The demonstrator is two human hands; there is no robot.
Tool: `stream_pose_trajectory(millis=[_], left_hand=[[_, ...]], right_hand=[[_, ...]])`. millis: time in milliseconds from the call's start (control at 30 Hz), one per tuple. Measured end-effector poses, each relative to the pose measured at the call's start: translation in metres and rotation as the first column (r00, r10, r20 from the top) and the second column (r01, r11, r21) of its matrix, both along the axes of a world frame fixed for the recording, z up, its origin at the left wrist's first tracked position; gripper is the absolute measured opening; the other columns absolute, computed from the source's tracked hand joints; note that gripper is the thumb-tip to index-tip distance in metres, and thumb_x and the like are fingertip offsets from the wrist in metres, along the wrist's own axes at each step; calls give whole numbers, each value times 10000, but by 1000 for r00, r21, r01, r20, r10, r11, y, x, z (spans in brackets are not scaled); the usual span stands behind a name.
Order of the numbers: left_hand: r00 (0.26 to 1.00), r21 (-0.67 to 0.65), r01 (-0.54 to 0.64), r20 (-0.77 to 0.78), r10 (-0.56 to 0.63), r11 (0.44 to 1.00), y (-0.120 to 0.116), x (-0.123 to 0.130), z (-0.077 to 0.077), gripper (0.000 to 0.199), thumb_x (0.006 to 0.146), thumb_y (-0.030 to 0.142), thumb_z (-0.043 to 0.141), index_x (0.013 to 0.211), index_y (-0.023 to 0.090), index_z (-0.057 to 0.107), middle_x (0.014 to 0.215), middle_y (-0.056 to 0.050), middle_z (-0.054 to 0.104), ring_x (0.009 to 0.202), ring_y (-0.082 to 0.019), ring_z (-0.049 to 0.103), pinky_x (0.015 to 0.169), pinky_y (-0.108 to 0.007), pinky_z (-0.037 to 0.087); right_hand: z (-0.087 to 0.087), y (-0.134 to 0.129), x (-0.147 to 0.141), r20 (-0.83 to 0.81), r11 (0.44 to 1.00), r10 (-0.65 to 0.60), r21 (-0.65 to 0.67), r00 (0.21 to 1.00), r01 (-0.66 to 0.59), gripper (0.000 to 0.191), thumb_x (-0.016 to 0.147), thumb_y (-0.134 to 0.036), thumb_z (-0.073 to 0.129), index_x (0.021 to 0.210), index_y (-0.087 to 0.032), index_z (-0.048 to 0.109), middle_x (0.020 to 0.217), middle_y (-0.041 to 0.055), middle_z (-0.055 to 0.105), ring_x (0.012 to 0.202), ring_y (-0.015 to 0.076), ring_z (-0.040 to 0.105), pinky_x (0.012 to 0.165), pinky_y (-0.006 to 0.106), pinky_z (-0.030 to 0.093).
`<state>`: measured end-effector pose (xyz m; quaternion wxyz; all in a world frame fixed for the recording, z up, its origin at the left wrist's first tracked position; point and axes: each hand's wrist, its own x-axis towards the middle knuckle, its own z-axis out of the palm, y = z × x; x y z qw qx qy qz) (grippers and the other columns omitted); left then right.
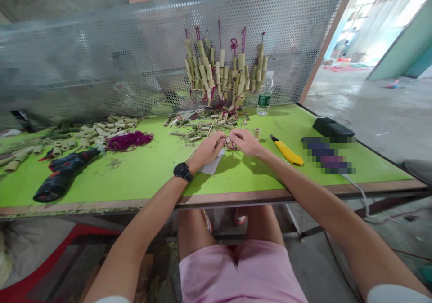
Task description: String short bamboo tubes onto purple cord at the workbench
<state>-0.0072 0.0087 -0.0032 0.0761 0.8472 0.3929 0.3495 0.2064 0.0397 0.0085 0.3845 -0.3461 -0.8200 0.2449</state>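
A: ok what's on the left end of that green bench [128, 181]?

B: A loose pile of cut bamboo tubes [91, 134] toward the back, a dark cordless drill [64, 175] lying in front of it, then a bundle of purple yarn [130, 141] just beside the drill's tip.

A: and the hands?

B: Left hand [212, 144] comes first, black watch [183, 171] on that wrist, a bit of white paper [212, 164] lying under it. Its grip is pinched on a thin purplish cord [232, 146], which sits between the two hands, just above the bench, with a loop hanging down. Right hand [245, 142] has its grip pinched on the same cord, fingertips close to the left's. Can't make out the exact knotting, way too small.

A: anything past that?

B: Yep. Short bamboo piece [257, 133] standing upright near the right hand, a clear bottle [264, 98] behind it, then a yellow utility knife [288, 152] lying flat, and a black box [334, 129] near the right end.
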Motion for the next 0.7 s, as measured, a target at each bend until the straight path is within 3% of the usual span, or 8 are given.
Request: stream_pose_trajectory(millis=[133,300,433,567,700], left_hand=[[998,-40,63,31,-61,997,3,0,-8,282,1130,441,502,1275,200,511,1043,-89,684,873,-227,636,800,-357,505],[994,-47,103,29,-102,994,4,2,-13,398,1122,441,516,1432,203,445,1290,-173,692,1106,-295,695,955,-431,558],[996,-54,84,47,-82,995,5,2,-11,405,1117,379,502,1483,209,472,1408,-185,681,1258,-312,679,1071,-457,540],[994,-34,-31,102,34,999,9,-1,-9,337,1090,402,575,1357,195,572,1276,-145,722,1105,-272,698,978,-404,556],[979,-5,-115,171,114,993,11,-3,-8,295,1066,461,645,1217,207,634,1140,-89,740,968,-234,679,861,-350,542]], right_hand=[[1,-1,-1,-34,999,31,-34,999,-32,380,1012,-464,489,720,-222,502,683,12,557,658,163,482,649,310,342],[2,-2,-2,-21,997,28,-65,999,-30,362,1011,-477,528,784,-207,607,678,20,604,620,163,482,622,311,345],[3,1,0,2,999,-18,-45,1000,18,396,1035,-454,492,719,-218,532,668,14,562,626,159,445,632,318,326],[5,3,3,-7,994,-89,-59,996,88,426,1070,-417,447,696,-217,487,676,13,530,678,169,457,673,322,330],[8,1,4,-5,989,-108,-101,994,107,396,1083,-393,447,768,-203,594,705,17,579,699,178,497,689,320,339]])
